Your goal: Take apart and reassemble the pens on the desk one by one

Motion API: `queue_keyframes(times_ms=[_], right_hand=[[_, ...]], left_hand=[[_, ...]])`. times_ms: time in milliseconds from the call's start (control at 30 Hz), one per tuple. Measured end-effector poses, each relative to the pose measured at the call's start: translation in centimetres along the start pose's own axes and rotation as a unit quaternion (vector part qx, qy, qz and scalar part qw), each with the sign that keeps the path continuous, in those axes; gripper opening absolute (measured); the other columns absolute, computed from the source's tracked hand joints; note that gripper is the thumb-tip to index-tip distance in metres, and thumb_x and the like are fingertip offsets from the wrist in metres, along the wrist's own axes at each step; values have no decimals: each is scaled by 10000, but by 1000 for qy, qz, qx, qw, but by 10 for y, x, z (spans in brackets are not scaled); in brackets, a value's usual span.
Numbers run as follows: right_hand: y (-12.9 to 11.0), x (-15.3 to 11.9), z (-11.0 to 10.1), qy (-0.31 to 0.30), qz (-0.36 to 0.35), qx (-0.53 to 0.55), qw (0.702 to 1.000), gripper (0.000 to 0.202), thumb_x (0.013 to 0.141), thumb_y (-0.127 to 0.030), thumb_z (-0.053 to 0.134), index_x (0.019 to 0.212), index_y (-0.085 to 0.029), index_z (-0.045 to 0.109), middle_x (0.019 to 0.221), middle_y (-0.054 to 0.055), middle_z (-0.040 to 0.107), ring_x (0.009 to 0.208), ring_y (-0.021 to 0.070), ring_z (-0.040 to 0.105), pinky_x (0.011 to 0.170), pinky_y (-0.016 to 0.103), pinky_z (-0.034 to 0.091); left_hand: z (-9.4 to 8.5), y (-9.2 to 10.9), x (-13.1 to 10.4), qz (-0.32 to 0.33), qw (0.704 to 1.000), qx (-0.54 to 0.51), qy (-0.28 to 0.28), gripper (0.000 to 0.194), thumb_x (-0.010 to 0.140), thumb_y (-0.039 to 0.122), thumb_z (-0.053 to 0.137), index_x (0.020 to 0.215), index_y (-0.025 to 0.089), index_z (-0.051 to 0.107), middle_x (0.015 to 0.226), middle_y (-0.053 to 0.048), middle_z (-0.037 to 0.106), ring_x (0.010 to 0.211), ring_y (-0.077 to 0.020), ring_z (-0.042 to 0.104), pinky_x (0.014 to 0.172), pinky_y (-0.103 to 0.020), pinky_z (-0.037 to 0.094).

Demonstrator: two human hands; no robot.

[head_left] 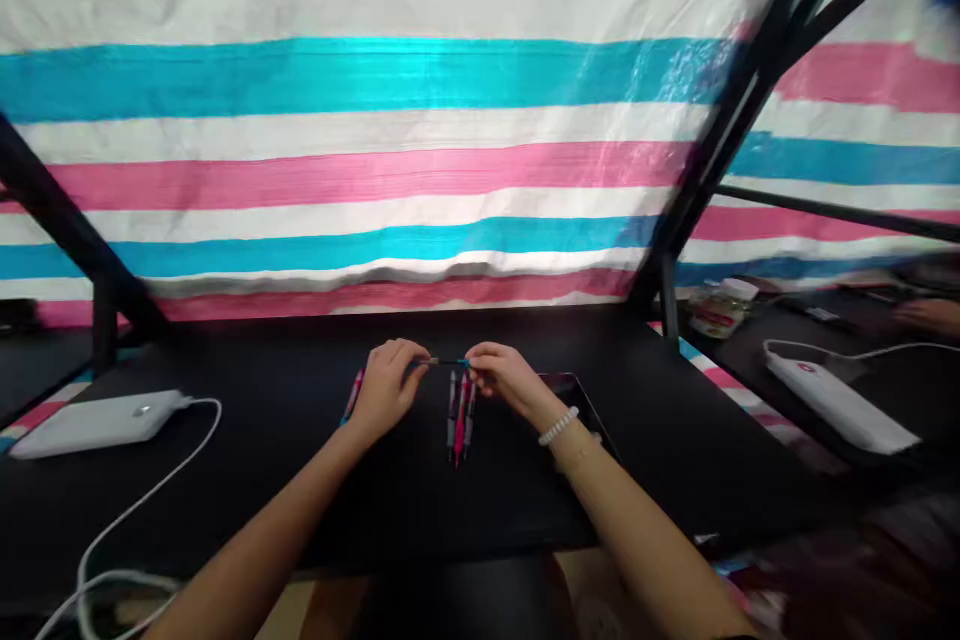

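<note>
A slim dark pen with a blue end is stretched level between my two hands, just above the black table. My left hand pinches its left end, and my right hand pinches the blue end. Below it several pens, grey and pink, lie side by side, pointing away from me. Partly hidden by my left hand are pink and blue pens. Under my right wrist, which wears a beaded bracelet, lies a dark flat tablet-like device.
On the left is a white power bank with a white cable. Another white power bank, a lidded jar and a person's hand are on the right-hand table. Dark frame bars and a striped sheet stand behind.
</note>
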State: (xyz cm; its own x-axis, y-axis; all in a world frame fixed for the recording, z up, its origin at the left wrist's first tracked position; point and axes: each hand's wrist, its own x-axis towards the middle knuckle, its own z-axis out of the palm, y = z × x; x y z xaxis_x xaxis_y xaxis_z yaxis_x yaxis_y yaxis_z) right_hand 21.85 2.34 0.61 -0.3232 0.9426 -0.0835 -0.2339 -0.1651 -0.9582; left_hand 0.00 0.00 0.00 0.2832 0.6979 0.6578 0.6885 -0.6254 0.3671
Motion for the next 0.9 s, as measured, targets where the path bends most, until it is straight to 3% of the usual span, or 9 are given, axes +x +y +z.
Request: queue_keyframes(times_ms=[333, 633, 900], right_hand=[[-2, 0, -5, 37, 4, 39, 999, 202, 618, -253, 759, 781, -160, 682, 579, -17, 603, 541, 105, 522, 459, 205, 322], [-5, 0, -2, 50, 43, 98, 993, 161, 622, -213, 744, 760, -157, 685, 568, -18, 594, 535, 101, 519, 472, 205, 335], [-4, 2, -4, 61, 87, 138, 985, 26, 790, -157, 667, 781, -135, 656, 562, -20, 568, 506, 86, 513, 448, 187, 338]], left_hand=[[4, -11, -1, -27, 999, -16, 39, 68, 897, 187, 594, 942, 221, 633, 922, -40, 692, 888, -228, 612, 814, -377, 441], [0, -8, 0, -25, 996, -34, 82, 83, 913, 210, 591, 975, 221, 646, 935, -37, 704, 901, -213, 631, 823, -359, 479], [-3, -6, 0, 6, 995, -3, 104, 116, 924, 224, 601, 958, 252, 708, 932, -34, 719, 923, -226, 604, 900, -411, 438]])
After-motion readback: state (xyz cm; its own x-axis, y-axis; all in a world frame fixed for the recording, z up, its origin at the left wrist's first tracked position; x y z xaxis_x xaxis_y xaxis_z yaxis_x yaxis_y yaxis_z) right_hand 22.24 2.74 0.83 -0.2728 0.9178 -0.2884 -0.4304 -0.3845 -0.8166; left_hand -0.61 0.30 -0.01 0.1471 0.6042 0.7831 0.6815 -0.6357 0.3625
